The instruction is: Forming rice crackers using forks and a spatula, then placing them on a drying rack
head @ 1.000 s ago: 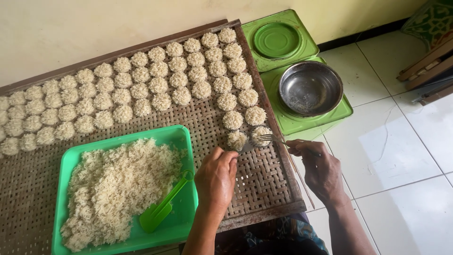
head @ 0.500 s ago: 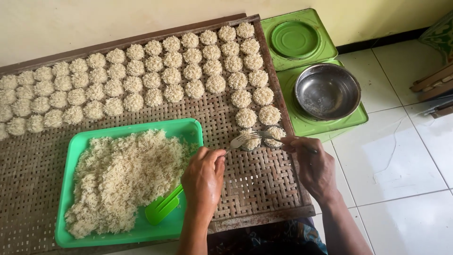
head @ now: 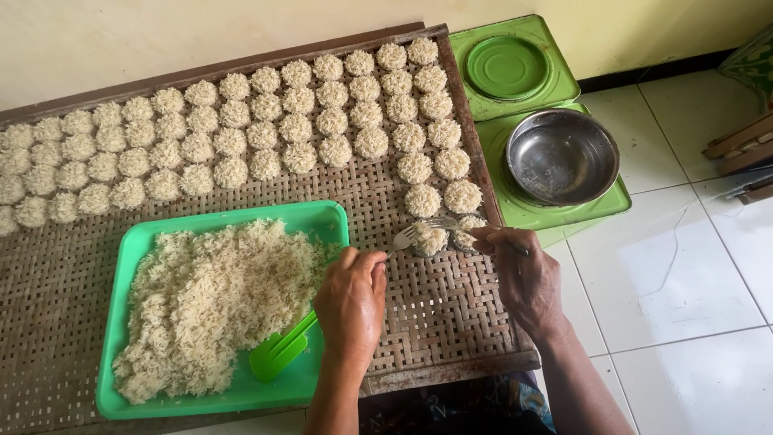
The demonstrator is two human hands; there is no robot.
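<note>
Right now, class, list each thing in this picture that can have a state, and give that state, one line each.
Green tray: heaped with loose rice.
Woven mat: rows of rice rounds on its far part.
Metal bowl: upright, looks empty.
Fork: held by right hand, on a rice mound.
Left hand: over the tray's edge.

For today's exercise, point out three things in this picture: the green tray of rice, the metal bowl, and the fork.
green tray (head: pixel 221 226), head view, on its bare far rim.
metal bowl (head: pixel 561 155), head view, on its empty inside.
fork (head: pixel 405 237), head view, on the tines by the rice mound.
</note>
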